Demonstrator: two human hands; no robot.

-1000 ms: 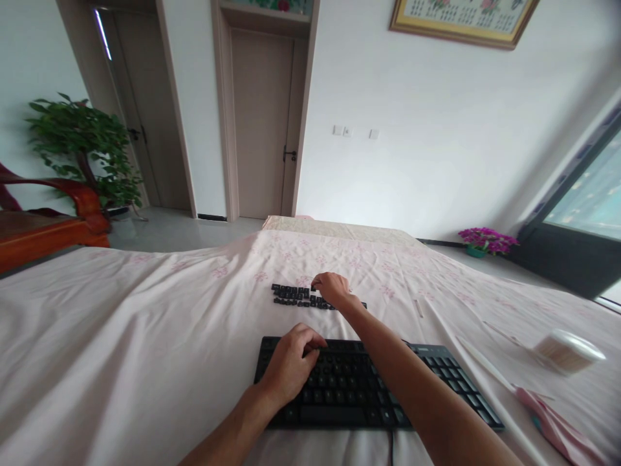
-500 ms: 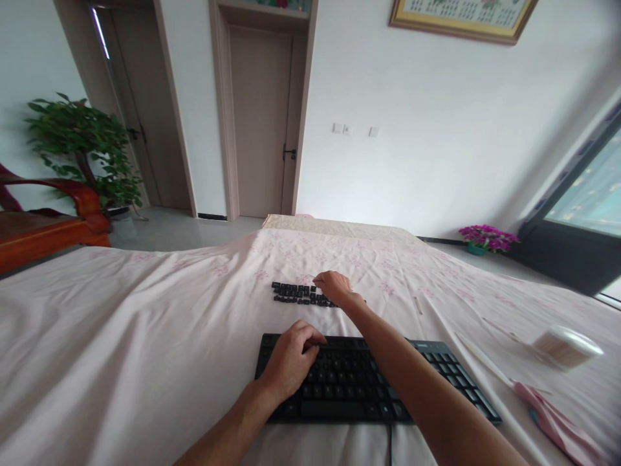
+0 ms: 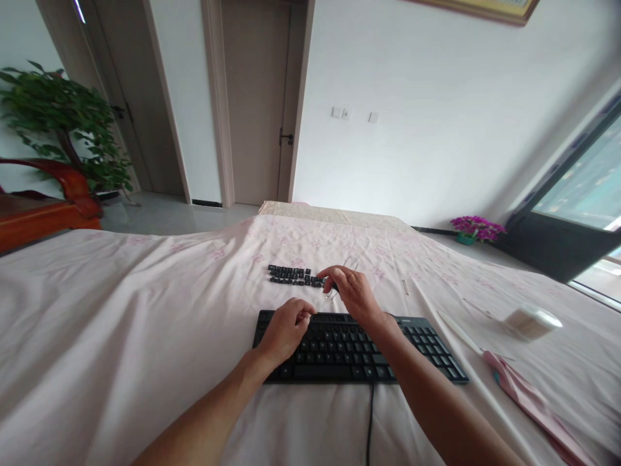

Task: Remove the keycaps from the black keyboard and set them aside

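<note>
A black keyboard [image 3: 320, 371] lies on the pink floral cloth, with its cable running toward me. My left hand [image 3: 290, 327] is over its upper left part, fingers curled and thumb against the index finger; anything between them is hidden. Just beyond the keyboard's far edge my right hand [image 3: 356, 292] is closed on a wire keycap puller [image 3: 351, 262], whose thin wire loops stick out beyond and below the fingers. Several loose black keycaps [image 3: 290, 274] lie in rows on the cloth, left of my right hand's fingertips.
On the cloth at right are a clear tub of cotton swabs [image 3: 531, 322], a loose swab [image 3: 405, 287], a white stick-like thing [image 3: 458, 333] and a pink cloth-like item [image 3: 528, 395]. A wooden chair [image 3: 53, 200] stands at far left.
My right hand has drawn back from the keycap rows toward the keyboard, and the wire puller now shows in it. My left hand stays at the keyboard's upper left. The view has tilted down.
</note>
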